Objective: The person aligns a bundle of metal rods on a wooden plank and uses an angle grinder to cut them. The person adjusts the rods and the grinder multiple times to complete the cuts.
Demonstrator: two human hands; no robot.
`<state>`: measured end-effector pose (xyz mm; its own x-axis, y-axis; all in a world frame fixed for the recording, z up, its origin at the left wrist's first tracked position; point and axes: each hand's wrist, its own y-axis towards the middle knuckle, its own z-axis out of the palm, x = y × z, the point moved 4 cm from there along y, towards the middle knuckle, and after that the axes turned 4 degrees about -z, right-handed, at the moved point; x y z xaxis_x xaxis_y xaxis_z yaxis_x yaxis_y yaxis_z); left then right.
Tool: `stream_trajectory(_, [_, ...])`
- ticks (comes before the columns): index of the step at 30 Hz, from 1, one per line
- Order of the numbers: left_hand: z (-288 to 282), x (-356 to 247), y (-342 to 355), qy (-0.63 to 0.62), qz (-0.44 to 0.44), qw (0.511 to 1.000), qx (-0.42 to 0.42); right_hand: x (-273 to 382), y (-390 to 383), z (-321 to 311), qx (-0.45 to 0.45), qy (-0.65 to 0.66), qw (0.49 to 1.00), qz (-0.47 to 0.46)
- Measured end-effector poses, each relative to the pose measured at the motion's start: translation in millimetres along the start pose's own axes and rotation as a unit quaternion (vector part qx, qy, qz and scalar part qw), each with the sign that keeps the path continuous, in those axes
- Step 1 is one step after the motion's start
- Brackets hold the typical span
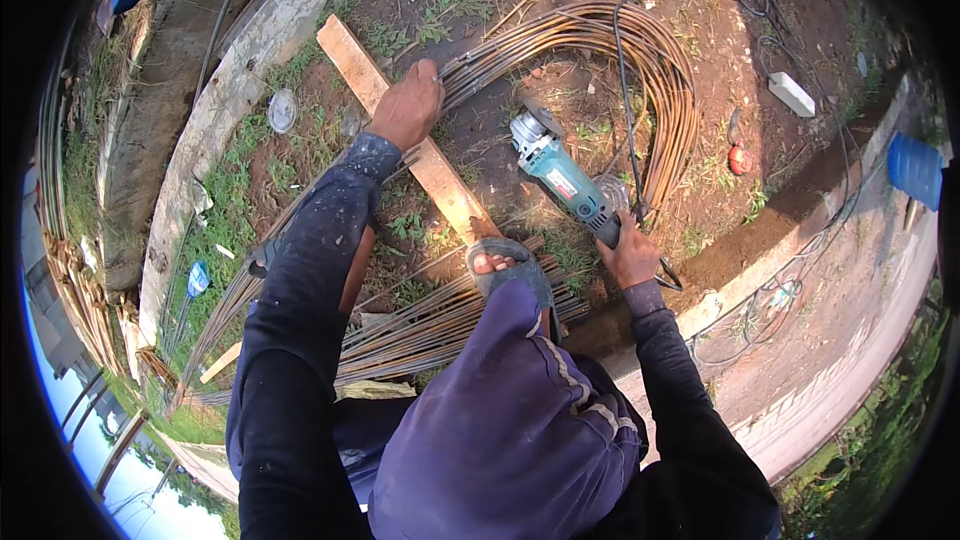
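My left hand (405,108) is closed round steel bars (465,77) that run across a wooden plank (442,185) and bend into a rusty looped bundle (670,110). My right hand (630,252) grips the rear handle of a teal angle grinder (563,183), whose disc (542,117) is beside the bars, not touching them as far as I can see. My sandalled foot (495,262) is at the lower end of the plank, beside loose straight rods (385,345).
A curved concrete edge (180,220) runs on the left. On the right are a trench edged by a board (732,300), a white block (790,92), a red round object (740,160) and a blue jug (913,170). A black cable (625,90) lies over the looped bundle.
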<state>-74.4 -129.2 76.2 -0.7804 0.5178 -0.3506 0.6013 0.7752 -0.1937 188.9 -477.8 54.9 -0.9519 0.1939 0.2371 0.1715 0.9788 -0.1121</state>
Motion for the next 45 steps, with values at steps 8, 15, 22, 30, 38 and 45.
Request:
stream_trajectory(8, [-28.1,6.7,-6.0,-0.248,-0.012,0.965,0.081,11.8,-2.3,4.5,0.049,0.017,0.997,0.058])
stream_trajectory(15, [-38.8,-15.9,-23.7,-0.177,0.015,0.978,0.108,13.0,-5.6,4.2,0.071,0.026,0.992,0.100])
stream_trajectory(22, [-25.3,1.2,-19.0,-0.183,-0.022,0.979,0.086,6.7,-2.6,-6.7,0.023,-0.052,0.989,0.133])
stream_trajectory(30, [-30.2,0.8,-21.3,-0.188,-0.021,0.976,0.109,9.0,8.0,4.4,0.004,-0.048,0.984,0.170])
stream_trajectory(38, [-28.3,-30.9,-52.1,-0.202,-0.028,0.971,0.124,41.6,-11.8,19.8,-0.011,-0.067,0.995,0.071])
stream_trajectory(45, [-29.8,-37.7,-53.2,-0.218,0.008,0.970,0.105,43.6,-3.6,21.4,0.076,0.094,0.976,0.182])
